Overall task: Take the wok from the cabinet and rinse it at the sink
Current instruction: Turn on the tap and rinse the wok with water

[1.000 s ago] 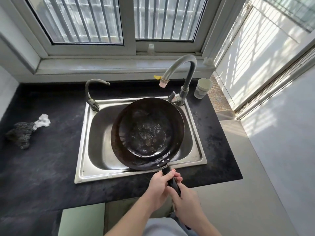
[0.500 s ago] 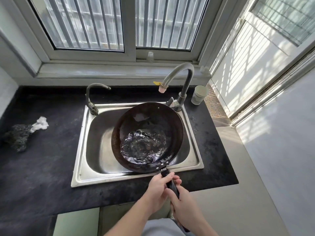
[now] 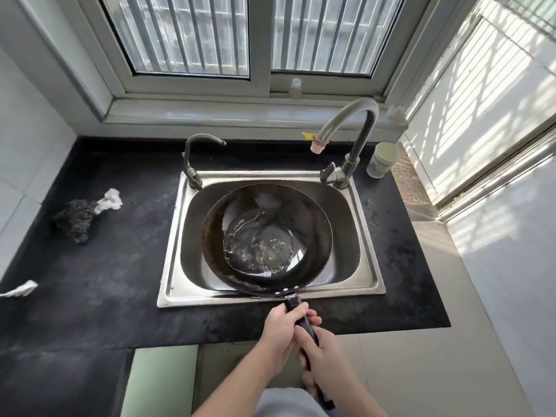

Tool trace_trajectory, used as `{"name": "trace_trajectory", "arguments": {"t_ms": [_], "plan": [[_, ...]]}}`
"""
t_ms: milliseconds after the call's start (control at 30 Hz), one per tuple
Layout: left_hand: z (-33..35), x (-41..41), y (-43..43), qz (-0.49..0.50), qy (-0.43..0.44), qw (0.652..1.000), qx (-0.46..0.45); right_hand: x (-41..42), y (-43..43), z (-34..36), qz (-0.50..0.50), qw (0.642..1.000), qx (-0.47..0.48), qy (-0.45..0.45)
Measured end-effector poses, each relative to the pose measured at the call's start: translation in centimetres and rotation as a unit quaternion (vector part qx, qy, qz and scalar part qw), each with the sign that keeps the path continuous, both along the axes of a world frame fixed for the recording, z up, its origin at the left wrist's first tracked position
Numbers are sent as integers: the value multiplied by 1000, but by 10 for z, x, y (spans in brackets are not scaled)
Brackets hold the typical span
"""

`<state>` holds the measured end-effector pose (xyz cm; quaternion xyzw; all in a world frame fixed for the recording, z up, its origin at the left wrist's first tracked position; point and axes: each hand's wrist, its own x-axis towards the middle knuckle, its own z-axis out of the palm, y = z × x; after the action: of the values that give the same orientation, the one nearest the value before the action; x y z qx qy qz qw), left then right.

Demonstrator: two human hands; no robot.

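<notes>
Both hands grip the black handle (image 3: 302,319) of the dark wok (image 3: 266,239), the left hand (image 3: 278,332) nearer the bowl and the right hand (image 3: 326,356) just behind it, the fingers of each curled tight around the handle. The wok sits over the basin of the stainless steel sink (image 3: 180,266), its handle reaching out over the front rim, with a shallow pool of water (image 3: 263,242) in its bottom. A tall curved faucet (image 3: 352,130) stands at the sink's back right corner, a paper cup (image 3: 382,159) beside it, and a steel scourer (image 3: 75,219) lies on the black countertop (image 3: 105,281) to the left.
</notes>
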<state>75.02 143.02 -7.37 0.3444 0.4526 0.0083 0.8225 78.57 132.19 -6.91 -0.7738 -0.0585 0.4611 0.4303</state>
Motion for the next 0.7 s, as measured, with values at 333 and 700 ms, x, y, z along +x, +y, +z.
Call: {"name": "trace_trajectory", "arguments": {"t_ms": [333, 700], "plan": [[-2, -20, 8, 13, 74, 992, 101, -9, 7, 5, -40, 972, 98, 208], [-7, -8, -20, 26, 22, 999, 29, -1, -26, -11, 18, 999, 40, 31]]}}
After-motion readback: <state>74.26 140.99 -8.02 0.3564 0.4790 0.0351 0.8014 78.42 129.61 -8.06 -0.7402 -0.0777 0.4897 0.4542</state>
